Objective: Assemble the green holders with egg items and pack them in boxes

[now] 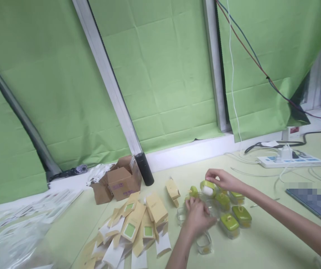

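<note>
My right hand [216, 178] pinches a green lid [207, 184] with a white underside, tilted above the group of small containers. Lower and to the left, my left hand [198, 216] is over clear containers, its fingers bent and slightly blurred; whatever it holds is hidden. A small green piece [193, 191] shows just beyond its fingertips. Clear boxes with green lids [229, 222] stand to the right of my left hand, another green-lidded box [241, 213] beside them. An open clear container [204, 244] sits below my left hand.
Tan cartons with green labels [132, 224] lie piled at left centre. Behind them are an open cardboard box [121, 181] and a black cylinder [144, 170]. Plastic bags [14, 239] cover the left side. A power strip [292, 161] with cables and a dark tablet-like object [312, 203] lie at right.
</note>
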Motion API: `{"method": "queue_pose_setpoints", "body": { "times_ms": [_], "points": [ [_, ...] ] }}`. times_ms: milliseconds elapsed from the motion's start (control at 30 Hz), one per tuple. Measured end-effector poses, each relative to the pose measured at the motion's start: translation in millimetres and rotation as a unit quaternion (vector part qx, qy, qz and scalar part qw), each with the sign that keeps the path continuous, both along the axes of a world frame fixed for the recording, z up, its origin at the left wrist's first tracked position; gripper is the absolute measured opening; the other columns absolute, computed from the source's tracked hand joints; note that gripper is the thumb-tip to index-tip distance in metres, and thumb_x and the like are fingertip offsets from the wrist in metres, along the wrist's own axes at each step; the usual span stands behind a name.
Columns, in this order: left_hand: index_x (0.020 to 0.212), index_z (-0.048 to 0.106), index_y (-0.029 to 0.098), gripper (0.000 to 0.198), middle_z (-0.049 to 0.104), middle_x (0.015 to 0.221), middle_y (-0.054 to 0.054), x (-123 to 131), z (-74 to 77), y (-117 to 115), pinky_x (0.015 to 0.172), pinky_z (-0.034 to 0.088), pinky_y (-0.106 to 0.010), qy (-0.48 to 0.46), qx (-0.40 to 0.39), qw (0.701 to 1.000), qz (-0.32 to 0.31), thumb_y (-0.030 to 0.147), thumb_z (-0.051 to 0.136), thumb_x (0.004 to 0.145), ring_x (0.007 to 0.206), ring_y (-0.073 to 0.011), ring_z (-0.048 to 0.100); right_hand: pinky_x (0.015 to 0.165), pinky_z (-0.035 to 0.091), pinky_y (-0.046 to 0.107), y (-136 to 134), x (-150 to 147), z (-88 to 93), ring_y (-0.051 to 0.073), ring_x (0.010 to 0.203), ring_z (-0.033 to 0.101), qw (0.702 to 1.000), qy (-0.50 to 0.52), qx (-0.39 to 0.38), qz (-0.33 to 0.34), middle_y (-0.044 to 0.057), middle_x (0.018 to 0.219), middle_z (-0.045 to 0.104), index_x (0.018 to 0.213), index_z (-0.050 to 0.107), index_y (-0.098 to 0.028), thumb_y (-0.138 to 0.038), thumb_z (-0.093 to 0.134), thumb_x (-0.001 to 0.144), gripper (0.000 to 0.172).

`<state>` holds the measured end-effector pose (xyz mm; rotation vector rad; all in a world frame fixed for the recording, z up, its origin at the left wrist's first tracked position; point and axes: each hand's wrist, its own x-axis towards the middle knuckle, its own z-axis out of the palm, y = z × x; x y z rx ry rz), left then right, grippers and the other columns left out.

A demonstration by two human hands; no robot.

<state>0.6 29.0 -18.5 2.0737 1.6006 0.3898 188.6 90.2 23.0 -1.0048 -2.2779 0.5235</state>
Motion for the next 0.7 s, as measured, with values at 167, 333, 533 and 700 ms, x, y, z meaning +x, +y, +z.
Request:
{"method": "queue_pose_setpoints", "body": {
  "times_ms": [167, 333, 533, 700],
  "points": [
    [0.106, 0.043, 0.021, 0.066, 0.046, 0.114, -0.008, -1, 7.1, -1, 0.094, 0.032, -0.036, -0.015, 0.076, 0.996, 0.038, 0.055, 0.071, 0.057, 0.110, -0.0285, 0.037, 0.076, 0.053, 0.036, 26, -6, 1.9, 0.016, 0.085, 0.063, 1.000, -0.024, -0.007, -0.013, 0.004, 0.100, 0.065, 0.102, 0.061, -0.015, -0.034, 0.053, 0.093, 0.022],
    [0.109, 0.045, 0.020, 0.040, 0.049, 0.118, -0.009, 15, 19.5, 30, 0.099, 0.025, -0.040, 0.017, 0.114, 0.992, 0.048, 0.045, 0.053, 0.078, 0.113, -0.0277, 0.038, 0.080, 0.053, 0.040, 51, -24, -16.8, 0.020, 0.095, 0.062, 0.994, -0.068, -0.017, -0.078, 0.007, 0.116, 0.060, 0.116, 0.056, -0.017, -0.031, 0.055, 0.092, 0.028],
    [0.105, 0.059, 0.018, 0.041, 0.060, 0.107, -0.007, 28, 11.5, 62, 0.093, 0.036, -0.046, 0.092, 0.047, 0.994, -0.029, 0.048, 0.061, 0.078, 0.107, -0.0270, 0.050, 0.081, 0.053, 0.041, 50, -14, -32.3, 0.020, 0.096, 0.062, 0.991, -0.122, -0.023, -0.057, 0.007, 0.116, 0.060, 0.116, 0.056, -0.017, -0.031, 0.056, 0.092, 0.028],
    [0.099, 0.061, 0.016, 0.033, 0.060, 0.109, -0.007, 27, 5.7, 69, 0.094, 0.038, -0.047, 0.130, 0.038, 0.990, -0.034, 0.045, 0.055, 0.085, 0.108, -0.0244, 0.052, 0.079, 0.053, 0.038, 37, 2, -40.7, 0.019, 0.093, 0.062, 0.987, -0.155, -0.035, -0.022, 0.006, 0.114, 0.061, 0.112, 0.059, -0.018, -0.031, 0.055, 0.092, 0.024]
  ]
}}
